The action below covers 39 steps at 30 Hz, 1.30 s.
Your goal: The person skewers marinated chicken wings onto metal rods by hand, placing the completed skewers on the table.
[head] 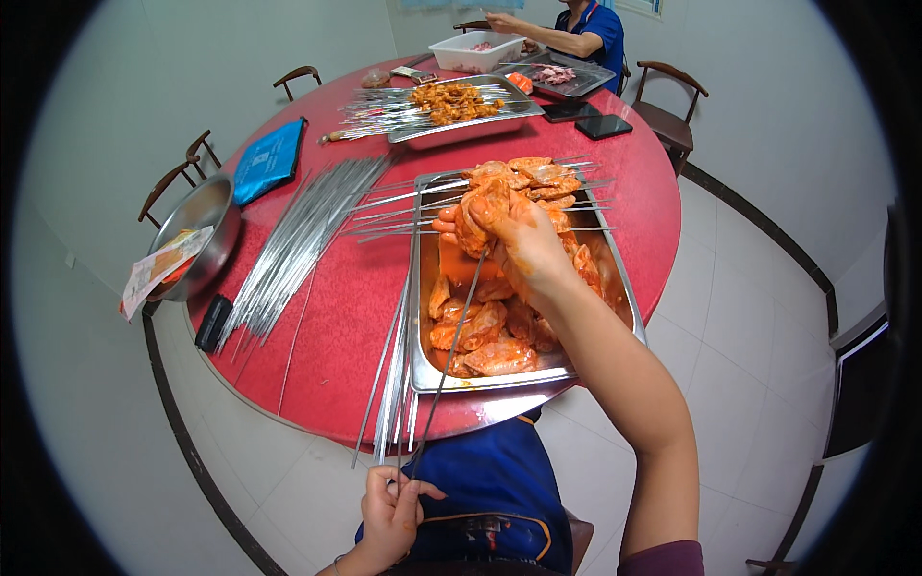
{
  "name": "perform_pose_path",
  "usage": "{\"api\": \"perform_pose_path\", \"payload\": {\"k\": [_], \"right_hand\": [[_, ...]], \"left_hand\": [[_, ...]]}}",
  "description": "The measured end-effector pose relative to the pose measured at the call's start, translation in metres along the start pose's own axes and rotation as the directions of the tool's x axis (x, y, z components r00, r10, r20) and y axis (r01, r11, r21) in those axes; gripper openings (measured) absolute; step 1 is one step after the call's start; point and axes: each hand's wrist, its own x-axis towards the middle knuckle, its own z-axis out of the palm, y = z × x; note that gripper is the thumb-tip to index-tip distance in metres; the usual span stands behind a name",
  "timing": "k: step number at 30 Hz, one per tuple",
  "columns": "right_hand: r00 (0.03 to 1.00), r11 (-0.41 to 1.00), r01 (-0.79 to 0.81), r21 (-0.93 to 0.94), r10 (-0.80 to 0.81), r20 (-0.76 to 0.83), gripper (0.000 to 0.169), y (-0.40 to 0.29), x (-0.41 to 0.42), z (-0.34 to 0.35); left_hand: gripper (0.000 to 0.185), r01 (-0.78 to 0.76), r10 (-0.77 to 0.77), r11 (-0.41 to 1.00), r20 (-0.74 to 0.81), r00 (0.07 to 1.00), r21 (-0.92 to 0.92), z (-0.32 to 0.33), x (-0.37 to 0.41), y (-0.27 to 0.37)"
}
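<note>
My right hand [531, 241] grips a marinated chicken wing [473, 225] above a steel tray [529, 377]. From the wing a thin metal skewer [455, 338] slants down toward me. Its lower end is pinched between the fingers of my left hand [392, 507], over my lap. Whether the tip has gone into the meat is hidden by the wing and fingers. Loose raw wings [497, 356] in orange marinade lie in the tray's near part. Skewered wings [536, 176] rest across its far end. More metal skewers [392, 389] lean along the tray's left side.
A wide bundle of metal skewers [310, 237] lies left on the red round table [346, 324]. Beyond stands a tray of skewered meat pieces [457, 104]. A steel bowl [209, 223], blue pouch [268, 162] and phones [603, 127] surround these. Another person [591, 36] sits opposite, by a white tub [475, 56].
</note>
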Motion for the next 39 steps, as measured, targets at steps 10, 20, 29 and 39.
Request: {"api": "perform_pose_path", "payload": {"k": [10,20,29,39], "right_hand": [[0.999,0.999,-0.038,0.029,0.038,0.002,0.022,0.004,-0.002,0.003],[0.983,0.977,-0.177,0.12,0.168,0.079,0.027,0.008,-0.003,0.002],[0.914,0.942,-0.335,0.008,0.323,0.246,0.024,0.011,-0.011,0.01],[0.898,0.828,-0.399,-0.393,0.439,0.015,0.061,-0.001,-0.01,0.009]], "left_hand": [[0.012,-0.043,0.043,0.999,0.008,0.999,0.022,0.009,0.011,-0.002],[0.011,-0.102,0.102,0.995,-0.02,0.995,-0.003,0.021,0.025,-0.001],[0.01,-0.239,0.24,0.971,0.056,0.969,-0.013,0.036,0.047,0.022],[0.009,-0.137,0.154,0.96,0.054,0.987,-0.243,0.029,0.051,0.038]]}}
